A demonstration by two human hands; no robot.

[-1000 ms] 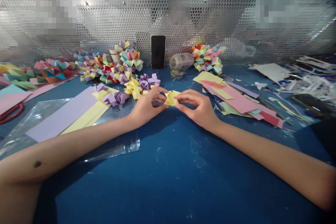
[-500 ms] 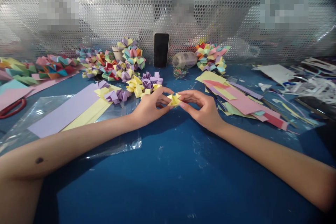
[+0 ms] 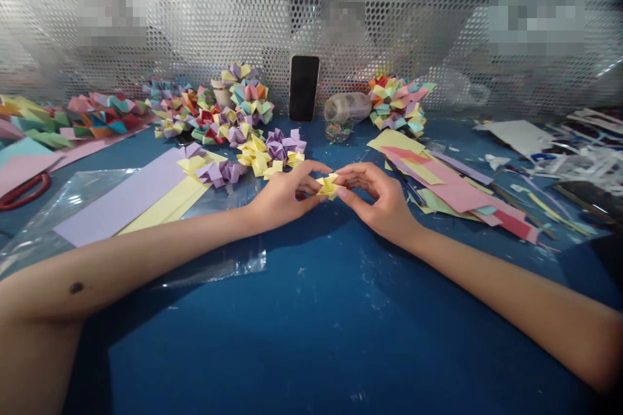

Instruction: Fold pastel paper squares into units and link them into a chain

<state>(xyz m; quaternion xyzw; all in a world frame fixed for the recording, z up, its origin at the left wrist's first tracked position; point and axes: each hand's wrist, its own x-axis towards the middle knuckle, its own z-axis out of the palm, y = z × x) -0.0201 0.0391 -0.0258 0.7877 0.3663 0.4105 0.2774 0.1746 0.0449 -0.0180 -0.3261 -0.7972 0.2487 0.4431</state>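
A small yellow folded paper piece (image 3: 328, 186) is pinched between the fingertips of both hands, above the middle of the blue table (image 3: 311, 311). My left hand (image 3: 287, 193) grips its left side, thumb below and fingers curled behind. On its right side my right hand (image 3: 377, 198) closes thumb and fingers on it. Just beyond my left hand lie yellow folded pieces (image 3: 254, 154) and purple folded pieces (image 3: 285, 146). More purple pieces (image 3: 221, 173) rest left of that hand, by long purple paper strips (image 3: 126, 194) and yellow strips (image 3: 168, 207).
A phone (image 3: 304, 89) stands upright before a perforated metal panel (image 3: 204, 19). Beside it are a clear jar (image 3: 346, 107) and a multicoloured paper ball (image 3: 398, 106). Coloured paper sheets (image 3: 462, 191) lie at right, red-handled scissors (image 3: 24, 192) at far left, a plastic bag (image 3: 214, 266) under my left forearm.
The whole view has shifted slightly. Both hands keep hold of the yellow folded piece, which looks turned a little between the fingertips.
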